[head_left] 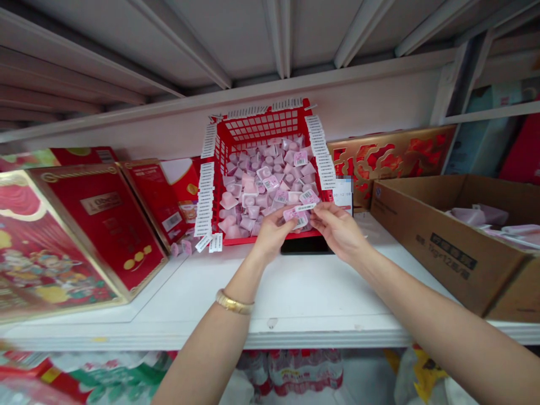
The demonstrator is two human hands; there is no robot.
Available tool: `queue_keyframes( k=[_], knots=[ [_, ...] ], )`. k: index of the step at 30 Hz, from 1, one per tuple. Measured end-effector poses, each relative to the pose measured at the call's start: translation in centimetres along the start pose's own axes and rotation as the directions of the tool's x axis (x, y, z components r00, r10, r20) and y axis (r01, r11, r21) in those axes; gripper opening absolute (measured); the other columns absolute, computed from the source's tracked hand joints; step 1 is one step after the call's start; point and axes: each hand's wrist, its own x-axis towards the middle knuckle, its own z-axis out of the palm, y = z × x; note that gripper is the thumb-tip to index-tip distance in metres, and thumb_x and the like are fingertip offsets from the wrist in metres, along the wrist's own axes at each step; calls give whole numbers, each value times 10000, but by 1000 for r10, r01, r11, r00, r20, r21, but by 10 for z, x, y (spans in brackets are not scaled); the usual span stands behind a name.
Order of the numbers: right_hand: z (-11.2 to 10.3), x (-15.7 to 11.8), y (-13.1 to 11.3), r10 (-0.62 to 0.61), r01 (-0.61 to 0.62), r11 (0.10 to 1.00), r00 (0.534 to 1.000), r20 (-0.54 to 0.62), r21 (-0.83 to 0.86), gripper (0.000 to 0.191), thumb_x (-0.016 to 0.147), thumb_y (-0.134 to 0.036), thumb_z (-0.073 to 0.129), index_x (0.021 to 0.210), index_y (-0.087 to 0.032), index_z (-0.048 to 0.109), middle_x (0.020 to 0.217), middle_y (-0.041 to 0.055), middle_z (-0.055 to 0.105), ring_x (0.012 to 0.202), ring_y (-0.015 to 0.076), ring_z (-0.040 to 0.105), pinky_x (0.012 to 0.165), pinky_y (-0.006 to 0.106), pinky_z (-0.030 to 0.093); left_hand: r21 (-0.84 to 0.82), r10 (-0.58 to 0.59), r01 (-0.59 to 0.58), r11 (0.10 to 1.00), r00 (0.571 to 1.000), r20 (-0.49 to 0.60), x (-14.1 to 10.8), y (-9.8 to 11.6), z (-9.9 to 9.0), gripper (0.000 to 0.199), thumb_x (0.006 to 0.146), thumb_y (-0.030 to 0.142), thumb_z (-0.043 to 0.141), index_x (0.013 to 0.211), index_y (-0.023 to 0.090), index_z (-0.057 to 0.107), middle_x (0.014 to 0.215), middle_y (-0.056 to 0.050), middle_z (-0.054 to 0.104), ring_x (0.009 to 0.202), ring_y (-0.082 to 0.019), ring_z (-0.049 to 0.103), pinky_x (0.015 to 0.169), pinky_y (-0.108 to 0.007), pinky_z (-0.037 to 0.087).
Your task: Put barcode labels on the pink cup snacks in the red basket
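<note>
A red plastic basket [261, 128] stands on the white shelf, filled with small pinkish-purple cups [253, 211] that have printed lids. White label strips [206, 185] line its left, right and back rims. Over the basket's front edge, my left hand [272, 233] pinches one jelly-type cup [296, 216], its pink lid facing up. My right hand [337, 228] has thumb and finger closed on the end of a white label strip [304, 207], which lies across the top of that lid. Whether the strip is stuck to the lid I cannot tell.
Red gift boxes [101, 214] stand on the left. An open cardboard carton [442, 247] with purple packs is on the right. A dark phone-like object [307, 245] lies below my hands. Slatted metal [248, 39] hangs overhead; bottled drinks [306, 371] sit on the shelf below.
</note>
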Motion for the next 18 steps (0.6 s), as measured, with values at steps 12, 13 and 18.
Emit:
queue_keyframes(
  k=[12,13,18],
  knots=[
    [5,-5,5,53,-53,999,999,-13,0,366,423,-344,911,622,-199,640,623,-62,631,614,65,564,642,223,488,44,-5,4,999,1000,24,0,-1,1,399,702,327,775,1044,121,750,968,-82,765,751,-164,684,641,-267,570],
    [5,-5,5,53,-53,999,998,-18,-4,363,422,-343,911,621,-196,644,623,-58,634,611,66,564,639,222,489,46,-5,5,999,1000,18,0,-1,2,397,708,326,770,1045,118,749,954,-83,767,754,-168,686,632,-266,570],
    [3,-5,5,57,-58,998,998,-30,-35,355,436,-344,912,634,-180,667,630,-27,654,616,87,583,623,238,510,57,5,-6,998,1000,5,0,-2,1,381,707,322,764,1021,106,757,869,-72,766,718,-161,672,591,-252,561]
  ],
)
